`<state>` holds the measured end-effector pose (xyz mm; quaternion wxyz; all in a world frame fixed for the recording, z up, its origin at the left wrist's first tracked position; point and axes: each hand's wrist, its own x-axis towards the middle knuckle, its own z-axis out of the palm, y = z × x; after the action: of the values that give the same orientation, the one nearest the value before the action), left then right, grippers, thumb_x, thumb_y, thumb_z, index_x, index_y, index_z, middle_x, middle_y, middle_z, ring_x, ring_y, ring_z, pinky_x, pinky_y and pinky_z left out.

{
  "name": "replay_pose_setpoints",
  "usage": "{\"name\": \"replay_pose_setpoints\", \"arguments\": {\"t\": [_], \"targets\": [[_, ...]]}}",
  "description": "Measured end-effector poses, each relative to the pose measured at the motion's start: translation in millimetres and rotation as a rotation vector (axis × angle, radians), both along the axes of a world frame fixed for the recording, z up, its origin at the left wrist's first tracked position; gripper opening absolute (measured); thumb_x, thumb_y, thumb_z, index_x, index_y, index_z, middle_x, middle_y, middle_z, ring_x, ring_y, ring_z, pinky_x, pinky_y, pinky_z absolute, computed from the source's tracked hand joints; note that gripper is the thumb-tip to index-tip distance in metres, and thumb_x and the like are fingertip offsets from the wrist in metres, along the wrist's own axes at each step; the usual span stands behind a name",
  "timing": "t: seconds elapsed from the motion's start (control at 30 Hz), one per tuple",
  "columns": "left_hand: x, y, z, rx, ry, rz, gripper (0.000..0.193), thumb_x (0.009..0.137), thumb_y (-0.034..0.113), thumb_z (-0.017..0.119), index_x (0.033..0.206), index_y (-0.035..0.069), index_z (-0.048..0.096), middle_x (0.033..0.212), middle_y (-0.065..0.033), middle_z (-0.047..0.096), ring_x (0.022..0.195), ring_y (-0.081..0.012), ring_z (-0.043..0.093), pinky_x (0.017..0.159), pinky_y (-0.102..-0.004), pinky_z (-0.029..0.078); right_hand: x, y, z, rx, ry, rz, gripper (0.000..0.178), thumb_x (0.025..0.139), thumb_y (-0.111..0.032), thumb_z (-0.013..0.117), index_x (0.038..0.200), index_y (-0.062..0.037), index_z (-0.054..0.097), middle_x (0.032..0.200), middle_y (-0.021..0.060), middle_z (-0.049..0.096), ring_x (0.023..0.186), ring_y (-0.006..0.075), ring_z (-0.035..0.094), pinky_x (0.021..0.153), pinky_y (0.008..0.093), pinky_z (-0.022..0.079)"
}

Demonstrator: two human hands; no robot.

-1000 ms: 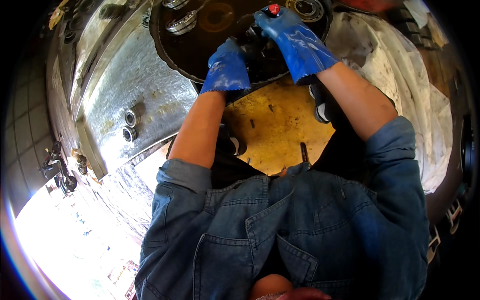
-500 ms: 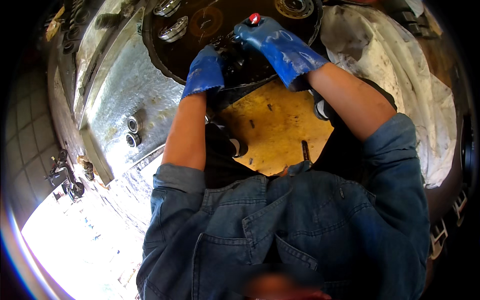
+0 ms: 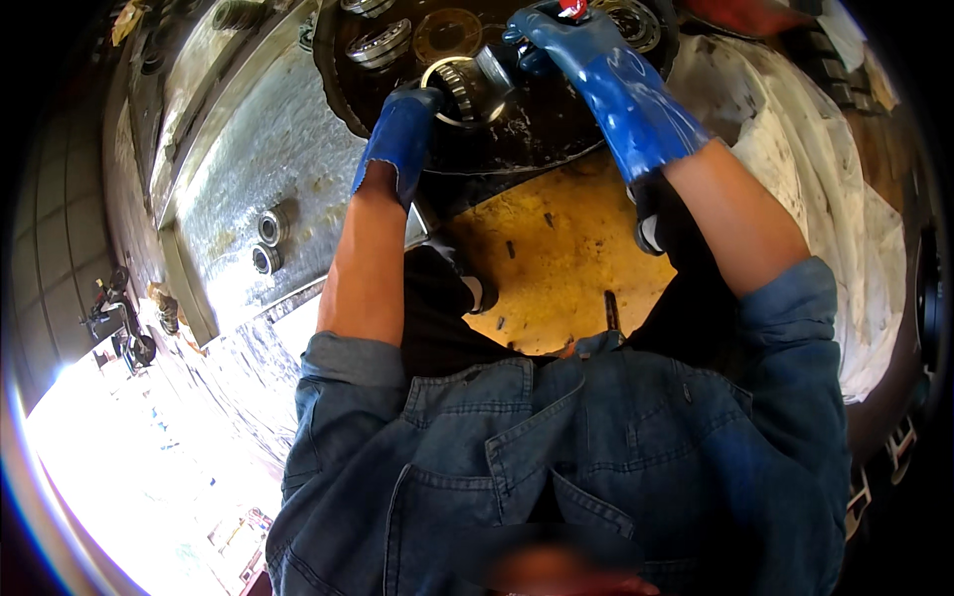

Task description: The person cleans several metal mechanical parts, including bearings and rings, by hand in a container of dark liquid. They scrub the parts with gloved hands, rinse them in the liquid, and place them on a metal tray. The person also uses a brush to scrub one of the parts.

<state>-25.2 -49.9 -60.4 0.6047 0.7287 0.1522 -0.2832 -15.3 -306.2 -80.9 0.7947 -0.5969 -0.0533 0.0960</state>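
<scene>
Bearing (image 3: 459,91), one, is clamped in the left grip (image 3: 413,107); the right grip (image 3: 563,38) apparently clasps one red object (image 3: 573,9).

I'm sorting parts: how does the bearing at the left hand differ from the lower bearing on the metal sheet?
The roller bearing is held by the left hand in or over the dark pan; the lower bearing rests on the metal sheet, untouched. The roller bearing also looks larger in the picture than the lower bearing. Both are round and ring-shaped.

Mechanical workshop: metal bearings (image 3: 458,91), oily black pan (image 3: 512,149), stained yellow surface (image 3: 566,253) underfoot.
</scene>
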Motion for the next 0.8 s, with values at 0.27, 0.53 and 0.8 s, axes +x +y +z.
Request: {"name": "replay_pose_setpoints", "arguments": {"t": [0.27,0.53,0.8], "targets": [[-2.0,29.4,-2.9,-0.031,0.057,0.139,0.016,0.092,0.026,0.059,0.100,0.014,0.066,0.070,0.0009,0.053,0.061,-0.0115,0.046,0.053,-0.0263,0.036,-2.9,38.4,59.7,-0.223,0.125,-0.312,0.014,0.090,-0.016,0.072,0.094,-0.0022,0.073,0.082,0.0039,0.072,0.072,0.0105,0.065,0.063,0.0237,0.050],[-18.0,18.8,12.7,-0.168,-0.014,0.146,0.016,0.096,0.024,0.058,0.100,0.010,0.065,0.076,0.0024,0.053,0.066,-0.0091,0.047,0.056,-0.0231,0.038,1.9,31.5,47.1,-0.188,0.080,-0.391,0.011,0.089,-0.014,0.073,0.092,-0.0035,0.072,0.079,0.0046,0.071,0.068,0.0120,0.064,0.061,0.0254,0.051],[-4.7,43.9,-7.1,-0.144,-0.181,-0.010,0.017,0.101,0.004,0.045,0.107,0.002,0.060,0.082,-0.0021,0.056,0.071,-0.0073,0.054,0.066,-0.0229,0.049,-1.2,28.5,69.3,-0.120,0.205,-0.323,0.012,0.090,-0.016,0.071,0.093,-0.0037,0.069,0.083,0.0035,0.070,0.072,0.0105,0.063,0.063,0.0249,0.050]]}}
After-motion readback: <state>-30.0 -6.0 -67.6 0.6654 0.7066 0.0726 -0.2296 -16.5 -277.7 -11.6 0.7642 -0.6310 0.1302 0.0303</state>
